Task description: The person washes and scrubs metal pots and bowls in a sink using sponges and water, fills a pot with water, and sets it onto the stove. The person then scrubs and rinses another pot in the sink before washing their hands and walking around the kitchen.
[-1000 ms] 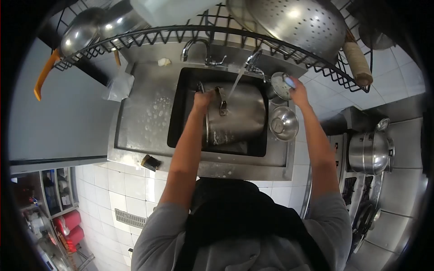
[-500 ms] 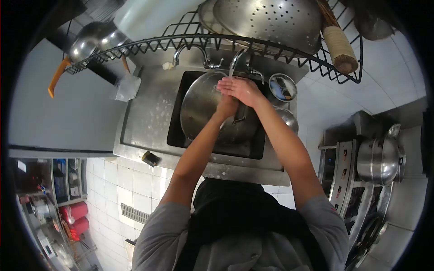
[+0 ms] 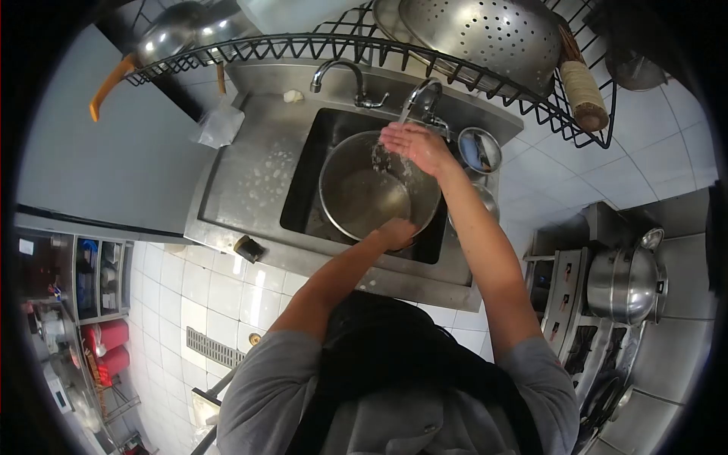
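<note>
A large round metal pot [image 3: 327, 189] sits in the dark sink basin [image 3: 299, 205], with a little cloudy water in its bottom. At the pot's near rim, my left hand [image 3: 396, 233] is closed, its fingers curled on the rim and partly hidden. Under the running right-hand faucet [image 3: 425, 89], my right hand [image 3: 415, 145] is open with its fingers stretched out and holds nothing. Water splashes off it and falls into the pot.
A second faucet [image 3: 341, 68] stands left of the running one. A bowl with a blue sponge [image 3: 479, 150] sits at the sink's right. Overhead hangs a black wire rack [image 3: 455, 64] with a colander [image 3: 485, 38]. A dark cup-like object [image 3: 249, 249] lies on the counter's front edge.
My hands were together under the faucet; the left has moved down to the pot's near rim, while the right stays in the stream. The pot has turned and its inside now shows.
</note>
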Action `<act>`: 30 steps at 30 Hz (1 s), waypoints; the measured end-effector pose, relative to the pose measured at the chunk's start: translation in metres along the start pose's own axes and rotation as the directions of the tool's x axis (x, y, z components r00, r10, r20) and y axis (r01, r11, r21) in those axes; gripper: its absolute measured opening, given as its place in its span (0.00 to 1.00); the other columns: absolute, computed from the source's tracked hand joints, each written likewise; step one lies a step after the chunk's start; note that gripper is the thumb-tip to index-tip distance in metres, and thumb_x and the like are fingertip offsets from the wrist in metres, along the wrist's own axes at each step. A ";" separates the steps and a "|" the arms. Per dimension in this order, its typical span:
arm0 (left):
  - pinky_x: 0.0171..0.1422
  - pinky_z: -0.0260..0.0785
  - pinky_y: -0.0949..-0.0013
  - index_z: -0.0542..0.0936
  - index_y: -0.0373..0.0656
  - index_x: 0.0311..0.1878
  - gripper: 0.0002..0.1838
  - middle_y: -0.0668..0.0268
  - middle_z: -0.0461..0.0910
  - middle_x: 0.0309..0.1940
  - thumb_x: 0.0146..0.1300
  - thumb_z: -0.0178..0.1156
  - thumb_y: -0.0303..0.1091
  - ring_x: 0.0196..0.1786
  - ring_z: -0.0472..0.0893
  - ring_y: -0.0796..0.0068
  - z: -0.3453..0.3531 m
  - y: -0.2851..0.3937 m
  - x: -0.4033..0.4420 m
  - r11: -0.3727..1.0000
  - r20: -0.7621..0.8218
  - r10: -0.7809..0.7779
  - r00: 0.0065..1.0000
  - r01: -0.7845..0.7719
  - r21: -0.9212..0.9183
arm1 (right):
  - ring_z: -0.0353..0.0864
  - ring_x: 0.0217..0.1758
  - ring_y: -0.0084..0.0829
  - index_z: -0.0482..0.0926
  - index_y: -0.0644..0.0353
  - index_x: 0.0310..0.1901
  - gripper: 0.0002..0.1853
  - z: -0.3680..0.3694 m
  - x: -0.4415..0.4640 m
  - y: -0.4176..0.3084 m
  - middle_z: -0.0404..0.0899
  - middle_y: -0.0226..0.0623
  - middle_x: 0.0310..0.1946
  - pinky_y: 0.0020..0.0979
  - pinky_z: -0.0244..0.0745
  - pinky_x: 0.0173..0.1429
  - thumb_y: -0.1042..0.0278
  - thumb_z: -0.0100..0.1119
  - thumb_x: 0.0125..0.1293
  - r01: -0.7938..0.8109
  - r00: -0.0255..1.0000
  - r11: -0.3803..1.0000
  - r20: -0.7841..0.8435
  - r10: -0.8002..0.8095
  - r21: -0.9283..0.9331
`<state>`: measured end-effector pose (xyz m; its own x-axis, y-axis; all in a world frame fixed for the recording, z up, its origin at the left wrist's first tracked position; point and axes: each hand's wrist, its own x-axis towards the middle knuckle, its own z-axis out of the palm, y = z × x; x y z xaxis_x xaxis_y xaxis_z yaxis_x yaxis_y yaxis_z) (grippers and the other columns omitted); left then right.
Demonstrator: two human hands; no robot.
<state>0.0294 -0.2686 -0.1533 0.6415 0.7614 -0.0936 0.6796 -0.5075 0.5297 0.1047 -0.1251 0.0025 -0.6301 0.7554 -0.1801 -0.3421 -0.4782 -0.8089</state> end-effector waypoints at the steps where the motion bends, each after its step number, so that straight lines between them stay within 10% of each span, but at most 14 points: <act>1: 0.51 0.72 0.52 0.77 0.36 0.48 0.20 0.46 0.81 0.39 0.59 0.58 0.41 0.44 0.80 0.47 0.000 -0.007 -0.011 0.999 0.023 -0.035 0.999 0.036 -0.035 | 0.76 0.58 0.50 0.68 0.75 0.54 0.16 -0.008 0.009 0.006 0.74 0.58 0.52 0.42 0.73 0.64 0.80 0.49 0.66 -0.001 1.000 1.000 0.002 0.001 0.002; 5: 0.48 0.73 0.57 0.75 0.37 0.54 0.20 0.51 0.82 0.40 0.68 0.51 0.42 0.42 0.82 0.58 -0.019 -0.038 -0.020 0.977 0.008 -0.061 0.998 0.062 -0.203 | 0.76 0.59 0.48 0.67 0.75 0.56 0.17 0.001 0.009 0.006 0.74 0.57 0.54 0.41 0.72 0.64 0.77 0.48 0.67 0.109 0.994 0.994 0.007 -0.109 -0.014; 7: 0.48 0.73 0.63 0.76 0.36 0.52 0.17 0.56 0.81 0.41 0.71 0.47 0.40 0.43 0.81 0.66 -0.054 -0.065 -0.012 0.381 -0.084 -0.126 0.988 -0.030 -0.924 | 0.73 0.61 0.50 0.64 0.76 0.59 0.20 0.010 0.008 0.003 0.71 0.59 0.57 0.42 0.69 0.67 0.74 0.44 0.69 0.083 0.995 0.994 0.059 -0.078 -0.076; 10: 0.46 0.75 0.65 0.76 0.35 0.47 0.13 0.58 0.79 0.40 0.70 0.47 0.34 0.44 0.80 0.69 -0.116 -0.066 0.014 -0.065 -0.305 -0.404 0.862 -0.359 -0.931 | 0.65 0.68 0.50 0.61 0.76 0.62 0.21 0.020 0.005 -0.003 0.66 0.60 0.61 0.44 0.62 0.72 0.74 0.40 0.70 0.164 0.982 0.986 -0.090 -0.164 -0.013; 11: 0.45 0.75 0.64 0.76 0.34 0.46 0.12 0.58 0.79 0.39 0.70 0.47 0.32 0.44 0.80 0.69 -0.143 -0.058 0.017 -0.097 -0.355 -0.473 0.806 -0.448 -0.889 | 0.64 0.68 0.51 0.59 0.77 0.62 0.22 -0.002 0.018 0.002 0.63 0.61 0.63 0.45 0.60 0.73 0.71 0.37 0.71 0.130 0.969 0.991 0.207 -0.133 0.030; 14: 0.42 0.76 0.63 0.76 0.35 0.43 0.12 0.61 0.80 0.34 0.70 0.49 0.34 0.43 0.81 0.70 -0.186 -0.058 0.022 -0.112 -0.474 -0.367 0.800 -0.544 -0.831 | 0.64 0.68 0.53 0.59 0.77 0.62 0.22 0.014 0.020 -0.007 0.63 0.62 0.63 0.45 0.60 0.73 0.70 0.37 0.71 0.176 0.984 0.973 -0.015 -0.175 0.150; 18: 0.46 0.76 0.59 0.79 0.32 0.43 0.19 0.52 0.81 0.26 0.66 0.56 0.43 0.38 0.82 0.56 -0.217 -0.068 -0.021 0.684 -0.348 -0.649 0.676 0.319 -0.656 | 0.70 0.63 0.54 0.57 0.80 0.61 0.24 0.034 0.006 -0.020 0.68 0.64 0.57 0.45 0.67 0.69 0.73 0.46 0.70 0.203 0.979 0.978 0.016 -0.205 0.055; 22: 0.52 0.72 0.54 0.77 0.36 0.48 0.29 0.45 0.81 0.38 0.58 0.61 0.55 0.47 0.81 0.45 -0.088 -0.192 -0.070 0.691 -0.706 -0.656 0.267 0.588 -0.420 | 0.75 0.59 0.45 0.67 0.72 0.59 0.19 -0.001 0.006 0.012 0.73 0.52 0.57 0.39 0.71 0.65 0.74 0.50 0.68 0.159 0.984 0.986 -0.073 -0.163 -0.057; 24: 0.55 0.71 0.56 0.74 0.36 0.54 0.32 0.46 0.81 0.45 0.54 0.63 0.52 0.51 0.80 0.47 -0.040 -0.210 -0.088 0.473 -0.329 -0.879 0.344 0.708 -0.524 | 0.76 0.59 0.38 0.69 0.68 0.59 0.19 -0.016 0.002 0.039 0.76 0.46 0.56 0.38 0.72 0.63 0.71 0.52 0.68 -0.062 0.984 0.993 0.160 0.077 -0.099; 26: 0.58 0.70 0.59 0.73 0.33 0.56 0.29 0.45 0.80 0.47 0.54 0.61 0.42 0.54 0.79 0.48 -0.003 -0.223 -0.101 0.505 -0.286 -0.837 0.467 0.454 -0.734 | 0.77 0.57 0.32 0.70 0.59 0.61 0.20 -0.048 0.009 0.091 0.77 0.38 0.54 0.33 0.72 0.60 0.65 0.53 0.69 -0.227 0.973 0.854 -0.070 0.220 -0.468; 30: 0.57 0.71 0.62 0.72 0.32 0.58 0.26 0.46 0.80 0.48 0.55 0.56 0.32 0.53 0.80 0.54 -0.016 -0.189 -0.102 0.432 -0.328 -0.870 0.367 0.253 -0.866 | 0.73 0.46 0.25 0.73 0.53 0.58 0.18 -0.143 0.038 0.191 0.76 0.30 0.51 0.29 0.70 0.49 0.69 0.50 0.67 -0.329 0.942 0.593 -0.212 0.260 -0.735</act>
<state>-0.1701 -0.2439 -0.2301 -0.4725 0.8536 -0.2193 0.1480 0.3221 0.9351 0.1152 -0.1240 -0.2386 -0.5344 0.6824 -0.4987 0.5170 -0.2029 -0.8316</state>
